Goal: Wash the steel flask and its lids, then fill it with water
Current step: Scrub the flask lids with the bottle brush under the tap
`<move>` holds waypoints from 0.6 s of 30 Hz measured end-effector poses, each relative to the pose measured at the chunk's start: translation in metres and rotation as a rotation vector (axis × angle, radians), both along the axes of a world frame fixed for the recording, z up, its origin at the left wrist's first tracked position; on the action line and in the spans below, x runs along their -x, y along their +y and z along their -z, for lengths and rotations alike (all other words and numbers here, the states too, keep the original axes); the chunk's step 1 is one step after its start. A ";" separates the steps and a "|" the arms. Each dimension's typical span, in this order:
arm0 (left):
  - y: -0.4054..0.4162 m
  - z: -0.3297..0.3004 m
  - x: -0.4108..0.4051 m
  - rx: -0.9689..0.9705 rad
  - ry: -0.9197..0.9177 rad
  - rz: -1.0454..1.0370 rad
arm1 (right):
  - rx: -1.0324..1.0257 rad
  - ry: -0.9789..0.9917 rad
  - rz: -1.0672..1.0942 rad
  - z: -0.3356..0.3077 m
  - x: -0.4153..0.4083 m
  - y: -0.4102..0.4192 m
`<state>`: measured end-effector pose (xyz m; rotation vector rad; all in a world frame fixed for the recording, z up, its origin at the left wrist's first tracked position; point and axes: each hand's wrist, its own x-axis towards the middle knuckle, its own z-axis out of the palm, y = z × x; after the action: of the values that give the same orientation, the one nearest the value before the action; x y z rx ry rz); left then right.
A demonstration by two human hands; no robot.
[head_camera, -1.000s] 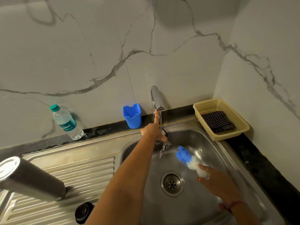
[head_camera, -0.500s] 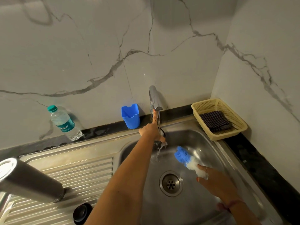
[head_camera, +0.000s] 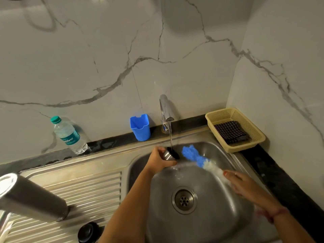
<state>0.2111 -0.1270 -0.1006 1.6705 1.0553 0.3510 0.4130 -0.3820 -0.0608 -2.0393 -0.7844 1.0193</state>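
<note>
- Now the left hand grips a small steel lid, mouth tilted into the tap stream to rinse.
- Right hand fingers pinch the brush handle, ready to scrub.
- Steel flask lies on the drainboard, waiting.

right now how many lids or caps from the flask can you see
2. A steel cup lid is held in the left hand under the tap stream, and a black lid lies on the drainboard at the bottom edge. Others may sit out of frame.
</note>
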 end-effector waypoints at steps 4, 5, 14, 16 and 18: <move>-0.008 0.012 0.009 0.241 -0.209 -0.093 | 0.005 0.128 -0.089 -0.021 -0.011 0.011; -0.011 0.013 0.010 0.319 -0.269 -0.101 | 0.017 0.162 -0.120 -0.027 -0.013 0.014; -0.037 0.011 0.003 0.774 -0.636 -0.335 | -0.008 -0.005 -0.404 -0.028 -0.026 0.044; -0.040 0.011 -0.002 0.796 -0.705 -0.403 | -0.029 -0.103 -0.445 -0.030 -0.030 0.047; -0.041 0.010 -0.007 0.820 -0.744 -0.457 | -0.047 -0.190 -0.486 -0.034 -0.032 0.048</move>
<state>0.2181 -0.1684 -0.1104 0.4766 0.8161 0.6602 0.4449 -0.3339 -0.0268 -1.9669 -1.4397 1.0564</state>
